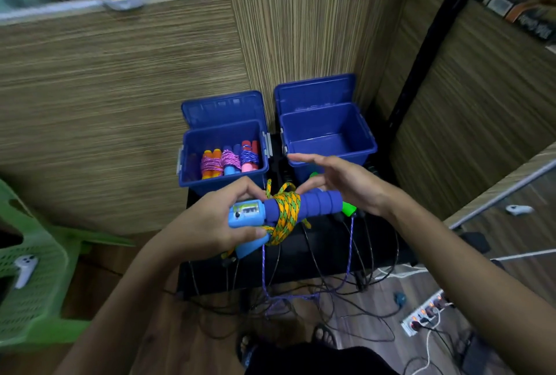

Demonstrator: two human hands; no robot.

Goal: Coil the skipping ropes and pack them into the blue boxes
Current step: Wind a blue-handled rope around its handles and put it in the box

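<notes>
Green chair (33,290): far left, with a white controller (25,267) lying on its seat.
Left box (222,158): blue, lid tipped open against the wooden wall behind it; three coiled ropes (230,161) stand side by side inside, with orange, blue and pink handles.
Left hand (210,221): fingers curled round the light blue counter end of the rope handles (304,204), thumb pressing the lower handle; it holds the bundle in front of the left box, above the black table (325,251).
Rope in hand (285,212): orange and green cord, wound several turns around the two dark blue foam handles, with a loop sticking up beside the left fingertips.
Right hand (340,179): fingers straight and spread, gripping nothing; it sits just above the far end of the handles, in front of the right box. I cannot tell whether it touches the cord.
Right box (326,139): blue, lid open, nothing visible inside it.
Loose ropes (301,296): purple and black cords hang off the table's front edge and tangle on the floor; a green handle (349,209) lies on the table under the right wrist.
Power strip (424,313): on the floor at the lower right, with lit switches.
</notes>
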